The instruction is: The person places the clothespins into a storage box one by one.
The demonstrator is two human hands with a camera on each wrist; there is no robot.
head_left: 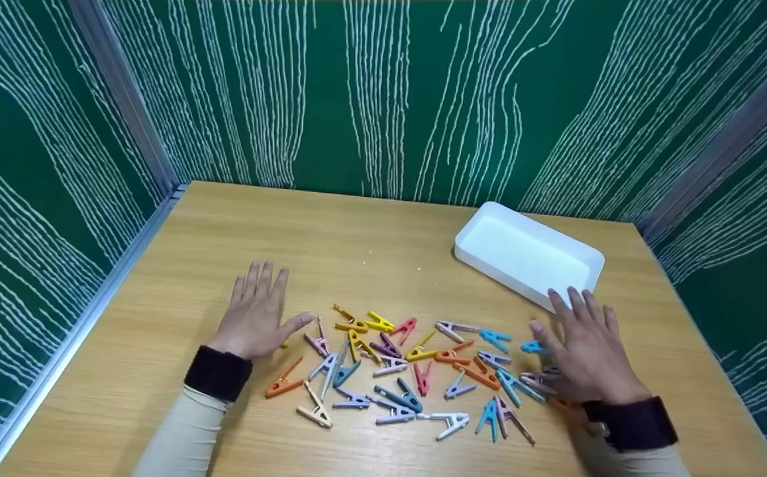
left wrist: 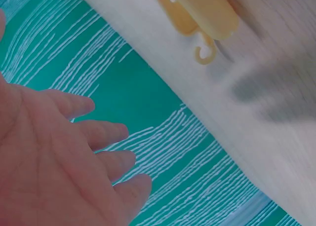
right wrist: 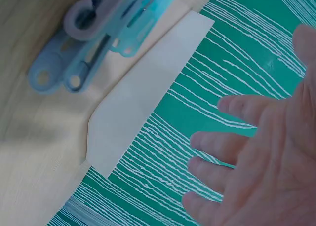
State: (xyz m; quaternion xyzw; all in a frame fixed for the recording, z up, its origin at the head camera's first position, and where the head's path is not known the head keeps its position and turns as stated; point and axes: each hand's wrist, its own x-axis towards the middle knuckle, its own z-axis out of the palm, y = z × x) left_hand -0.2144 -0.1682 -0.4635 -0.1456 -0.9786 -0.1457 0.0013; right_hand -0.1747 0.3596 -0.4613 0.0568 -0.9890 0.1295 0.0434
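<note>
Left hand (head_left: 251,326) and right hand (head_left: 593,358) both spread, grasping nothing. Clips (head_left: 393,366) lie well short of our desk (head_left: 317,232)'s far edge. We'd best pinch overlapping ones singly.

Walls (head_left: 324,132): green, white-lined, eight round to four o'clock.
Posts (head_left: 122,93): grey, perhaps metal, ten and two.
Table (head_left: 330,225): wood, centre to six.

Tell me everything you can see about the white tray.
The white tray is a shallow, rounded-corner rectangle, apparently plastic, with low walls. It sits open side up, angled, on the wooden table, toward the far right. The right hand overlaps its near corner in the head view; contact is unclear.
</note>
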